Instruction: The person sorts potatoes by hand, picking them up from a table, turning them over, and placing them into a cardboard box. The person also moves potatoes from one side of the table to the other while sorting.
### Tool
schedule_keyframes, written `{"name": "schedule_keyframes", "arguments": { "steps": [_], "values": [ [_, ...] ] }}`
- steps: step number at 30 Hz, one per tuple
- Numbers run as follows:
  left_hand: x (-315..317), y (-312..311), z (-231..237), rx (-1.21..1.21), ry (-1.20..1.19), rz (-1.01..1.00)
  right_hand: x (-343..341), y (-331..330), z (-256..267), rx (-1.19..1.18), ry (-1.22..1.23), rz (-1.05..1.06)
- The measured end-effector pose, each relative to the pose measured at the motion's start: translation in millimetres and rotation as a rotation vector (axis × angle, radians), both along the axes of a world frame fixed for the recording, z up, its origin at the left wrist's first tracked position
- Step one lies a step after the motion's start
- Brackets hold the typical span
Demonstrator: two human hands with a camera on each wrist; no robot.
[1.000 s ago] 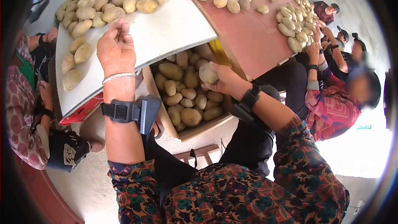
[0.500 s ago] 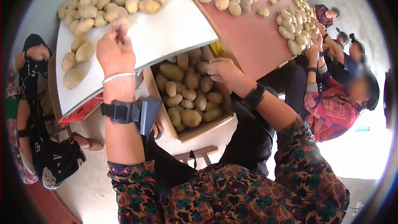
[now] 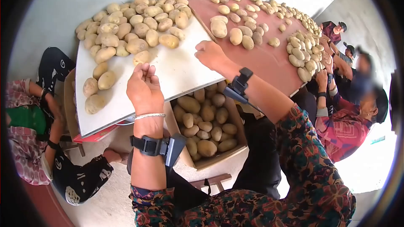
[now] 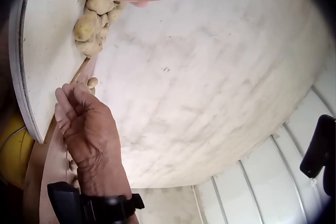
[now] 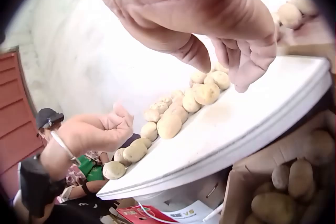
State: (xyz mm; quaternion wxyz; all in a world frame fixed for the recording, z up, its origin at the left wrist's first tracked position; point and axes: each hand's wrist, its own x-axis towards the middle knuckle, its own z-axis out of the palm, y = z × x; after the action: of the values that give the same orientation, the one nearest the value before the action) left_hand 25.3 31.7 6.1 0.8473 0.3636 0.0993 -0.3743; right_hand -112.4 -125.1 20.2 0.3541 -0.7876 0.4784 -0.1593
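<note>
Potatoes (image 3: 136, 46): upper left, heaped on white board (image 3: 181, 63); front-right one lengthwise, left to right.
Left hand (image 3: 145, 90): fingers loosely bent, beside heap.
Right hand (image 3: 213, 56): thumb and fingers apart, over board.
Paper (image 5: 195, 212): "VS", lower middle, right wrist view.

White board (image 3: 185, 63), red-brown board (image 3: 269, 61) right of it, tan potatoes (image 3: 151, 38) on it, multicoloured patterned sleeve (image 3: 311, 155) below it.

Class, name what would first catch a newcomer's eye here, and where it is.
Most striking is the big heap of potatoes at the far side of the white board. Next, a cardboard box of more potatoes sits low, just in front of the person's lap. To the right, potatoes also spread across a red tabletop.
</note>
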Motion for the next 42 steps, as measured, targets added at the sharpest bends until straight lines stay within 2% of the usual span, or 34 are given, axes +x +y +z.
{"name": "schedule_keyframes", "arguments": {
  "steps": [2, 4, 5, 7, 9, 11, 18, 20, 21, 24, 26, 27, 29, 30, 31, 33, 34, 36, 38, 39, 41, 42],
  "values": [
    [3, 2, -1, -0.011, -0.005, 0.002, 17, -12, -4, -0.027, 0.051, 0.025],
    [6, 3, -2, -0.017, -0.009, 0.006, 33, -20, -7, -0.269, 0.087, 0.162],
    [6, 3, -2, -0.025, -0.016, 0.000, 43, -21, -9, -0.265, 0.084, 0.167],
    [5, 3, 0, -0.028, -0.026, -0.001, 64, -17, -9, -0.504, 0.124, 0.223],
    [2, 3, 4, -0.031, -0.013, -0.006, 81, -20, -9, -0.409, 0.162, 0.224],
    [1, 1, 5, -0.027, 0.003, -0.001, 92, -24, -9, -0.346, 0.326, 0.251],
    [3, 3, 5, -0.035, 0.002, -0.010, 84, -28, -11, -0.298, 0.437, 0.308],
    [2, 2, 7, -0.041, -0.002, -0.004, 77, -25, -14, -0.434, 0.355, 0.451],
    [2, 1, 5, -0.038, 0.007, -0.011, 72, -26, -15, -0.436, 0.357, 0.452],
    [1, 0, -2, -0.040, 0.003, -0.081, 58, -18, -10, -0.476, 0.464, 0.514],
    [0, 0, -3, -0.046, -0.012, -0.143, 52, -13, -8, -0.356, 0.226, 0.303],
    [-2, 0, -1, -0.021, 0.015, -0.207, 47, -9, -6, -0.354, 0.228, 0.303],
    [-4, -2, -1, 0.006, 0.045, -0.278, 33, -3, -1, 0.071, -0.256, 0.123],
    [-3, -3, -2, -0.003, 0.011, -0.296, 26, 4, 3, 0.163, -0.350, 0.132],
    [-4, -3, -3, -0.008, -0.019, -0.319, 17, 5, 5, 0.171, -0.343, 0.118],
    [-2, -3, -3, -0.019, -0.026, -0.325, 0, 6, 7, 0.653, -0.622, 0.131],
    [-2, -3, -2, -0.018, -0.035, -0.348, -6, 12, 6, 0.725, -0.686, 0.121],
    [-3, -2, -2, -0.016, -0.044, -0.374, -18, 19, 9, 0.815, -0.708, 0.112],
    [-4, -2, -4, -0.080, -0.099, -0.553, -26, 27, 14, 0.907, -0.735, 0.106],
    [-7, -4, -2, -0.075, -0.093, -0.557, -28, 32, 18, 0.886, -0.718, 0.095],
    [-17, -6, 6, -0.044, -0.210, -0.694, -34, 44, 18, 0.899, -0.690, 0.060],
    [-23, -4, 8, -0.083, -0.206, -0.718, -35, 47, 15, 0.740, -0.643, 0.104]
  ]
}}
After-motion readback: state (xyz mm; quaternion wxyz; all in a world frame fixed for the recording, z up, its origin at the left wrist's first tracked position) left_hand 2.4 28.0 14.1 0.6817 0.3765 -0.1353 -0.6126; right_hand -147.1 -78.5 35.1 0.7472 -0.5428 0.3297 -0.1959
